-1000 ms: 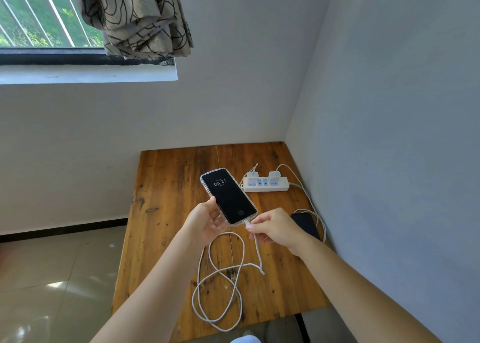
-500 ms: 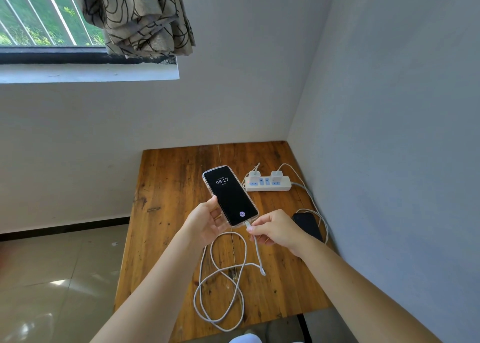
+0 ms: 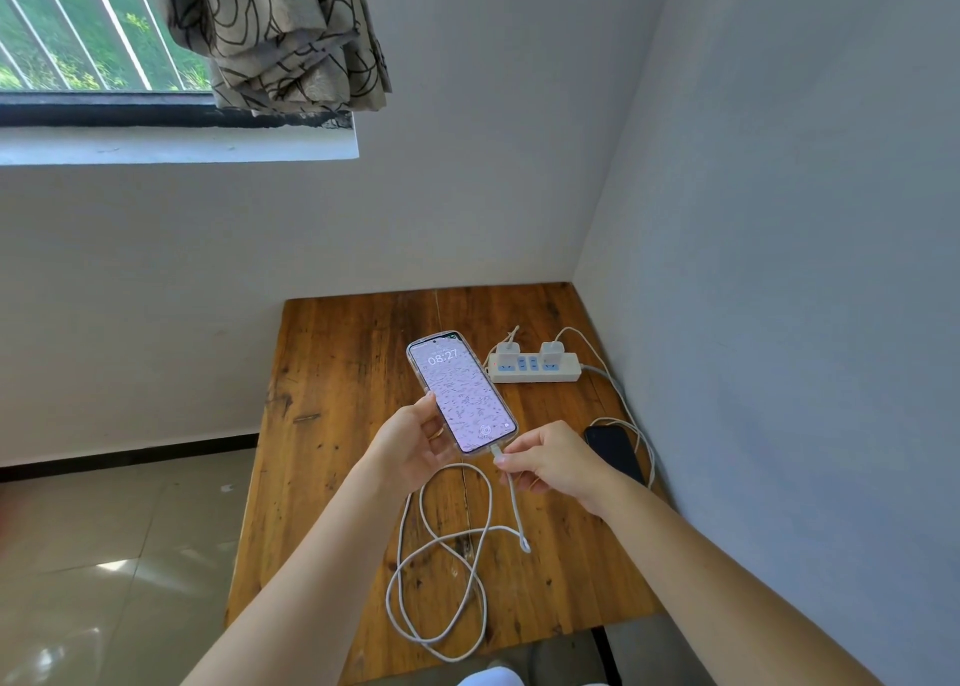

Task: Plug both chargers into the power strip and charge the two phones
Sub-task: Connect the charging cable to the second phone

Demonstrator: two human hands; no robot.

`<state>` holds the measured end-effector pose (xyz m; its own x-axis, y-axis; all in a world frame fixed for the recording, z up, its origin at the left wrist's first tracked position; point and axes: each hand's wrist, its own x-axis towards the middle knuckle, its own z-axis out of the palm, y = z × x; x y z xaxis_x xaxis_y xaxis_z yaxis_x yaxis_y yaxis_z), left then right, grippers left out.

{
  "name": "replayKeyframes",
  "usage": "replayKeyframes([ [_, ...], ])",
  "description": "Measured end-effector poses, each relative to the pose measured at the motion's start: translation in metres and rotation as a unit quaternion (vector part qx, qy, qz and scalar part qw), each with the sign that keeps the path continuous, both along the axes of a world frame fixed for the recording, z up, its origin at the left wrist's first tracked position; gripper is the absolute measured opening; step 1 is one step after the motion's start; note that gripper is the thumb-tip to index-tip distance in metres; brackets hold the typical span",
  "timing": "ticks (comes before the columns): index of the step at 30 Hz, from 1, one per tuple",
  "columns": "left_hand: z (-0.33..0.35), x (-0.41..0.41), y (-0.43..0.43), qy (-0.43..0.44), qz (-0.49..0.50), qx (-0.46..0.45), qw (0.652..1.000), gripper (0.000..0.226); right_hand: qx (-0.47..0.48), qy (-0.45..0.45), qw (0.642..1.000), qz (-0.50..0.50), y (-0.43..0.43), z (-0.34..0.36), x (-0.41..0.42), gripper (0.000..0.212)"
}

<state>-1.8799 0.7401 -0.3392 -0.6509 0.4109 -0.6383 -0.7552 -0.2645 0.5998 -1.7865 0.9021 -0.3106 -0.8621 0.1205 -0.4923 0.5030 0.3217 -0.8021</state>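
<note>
Above the middle of the wooden table, the left hand is closed on the lower edge of a phone in a clear case, which is lifted off the wood and tilted, its lit pale screen showing 08:27. Just to its right, the right hand pinches the white cable at its plug, and the plug meets the phone's bottom edge. From there the cable drops to the tabletop and lies in loose, crossing loops near the front edge. Beside the right wrist, a second phone lies flat with a dark screen close to the right-hand wall, a thin white lead curving round its far side; whether that lead is plugged in cannot be told. Farther back a white power strip lies on the table with two white chargers standing in it, one toward each end
</note>
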Motion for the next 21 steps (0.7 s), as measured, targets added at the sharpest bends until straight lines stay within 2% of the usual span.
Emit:
replayKeyframes([
  [21,-0.0022,0.0027,0.0012,-0.003,-0.003,-0.009,1.000,0.030,0.007,-0.008,1.000,0.004,0.0014,-0.0057,0.0013,0.010],
])
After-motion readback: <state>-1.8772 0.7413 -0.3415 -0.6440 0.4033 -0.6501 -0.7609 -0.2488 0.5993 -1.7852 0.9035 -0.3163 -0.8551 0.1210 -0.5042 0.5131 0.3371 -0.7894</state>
